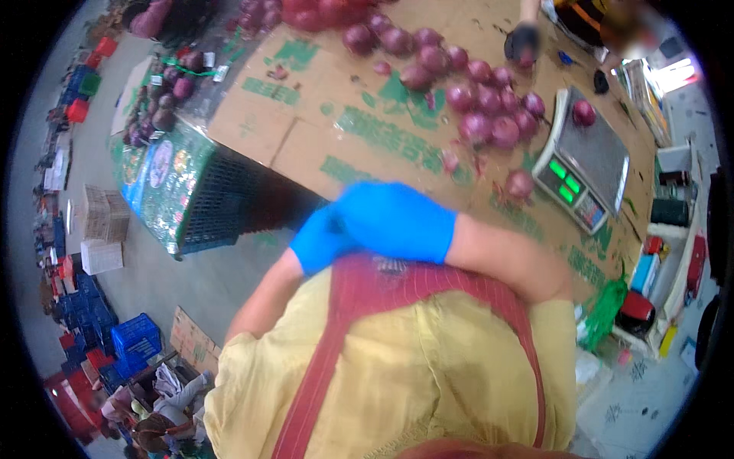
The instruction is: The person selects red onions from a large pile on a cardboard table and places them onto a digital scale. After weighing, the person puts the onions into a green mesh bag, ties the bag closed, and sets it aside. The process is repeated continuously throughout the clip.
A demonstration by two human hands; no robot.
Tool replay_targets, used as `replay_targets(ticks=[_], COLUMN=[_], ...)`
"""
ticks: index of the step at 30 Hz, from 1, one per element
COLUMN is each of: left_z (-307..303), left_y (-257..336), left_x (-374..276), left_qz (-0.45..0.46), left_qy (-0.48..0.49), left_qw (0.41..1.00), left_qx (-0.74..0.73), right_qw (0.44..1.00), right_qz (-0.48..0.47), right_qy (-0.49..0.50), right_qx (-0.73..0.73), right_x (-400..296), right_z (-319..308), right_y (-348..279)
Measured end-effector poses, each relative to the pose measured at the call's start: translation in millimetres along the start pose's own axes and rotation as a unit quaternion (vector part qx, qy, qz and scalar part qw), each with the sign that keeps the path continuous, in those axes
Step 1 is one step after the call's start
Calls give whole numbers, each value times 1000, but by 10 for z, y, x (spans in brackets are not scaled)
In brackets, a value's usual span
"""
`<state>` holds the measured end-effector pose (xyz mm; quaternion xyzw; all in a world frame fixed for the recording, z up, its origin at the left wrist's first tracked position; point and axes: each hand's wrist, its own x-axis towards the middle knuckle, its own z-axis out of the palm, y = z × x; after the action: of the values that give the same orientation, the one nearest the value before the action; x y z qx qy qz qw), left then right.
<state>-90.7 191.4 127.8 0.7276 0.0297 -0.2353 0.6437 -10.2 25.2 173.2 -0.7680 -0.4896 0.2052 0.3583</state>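
Observation:
Both my hands wear blue gloves and meet in front of the red apron, at the near edge of a cardboard-covered table. My right hand lies over part of my left hand; the picture is blurred there, and their fingers and anything between them are hidden. Beyond them, loose red onions are spread in a cluster. A single onion lies nearer, left of a digital scale with lit green digits. Another onion rests on the scale's pan.
Left of the table, bagged onions with tags lie on a plastic-wrapped stack beside a dark crate. Across the table is another person's dark-gloved hand. A green net bag and a white bin stand at the right.

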Motion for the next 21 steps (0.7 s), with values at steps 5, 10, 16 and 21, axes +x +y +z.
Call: replay_targets(ticks=[5, 10, 16, 21], left_z=[0, -153, -108, -98], left_y=[-4, 246, 518, 935], left_x=[-69, 8, 196, 283], left_qz=[58, 16, 166, 238], left_qy=[56, 39, 43, 40], left_qw=[993, 999, 969, 885], left_qx=[-92, 27, 176, 399], right_qw=[985, 934, 979, 966], right_qz=[-59, 51, 69, 45], right_qy=[131, 185, 37, 159], right_qx=[93, 302, 186, 199], right_x=[40, -159, -111, -80], right_z=[-196, -243, 190, 350], right_y=[21, 541, 639, 702])
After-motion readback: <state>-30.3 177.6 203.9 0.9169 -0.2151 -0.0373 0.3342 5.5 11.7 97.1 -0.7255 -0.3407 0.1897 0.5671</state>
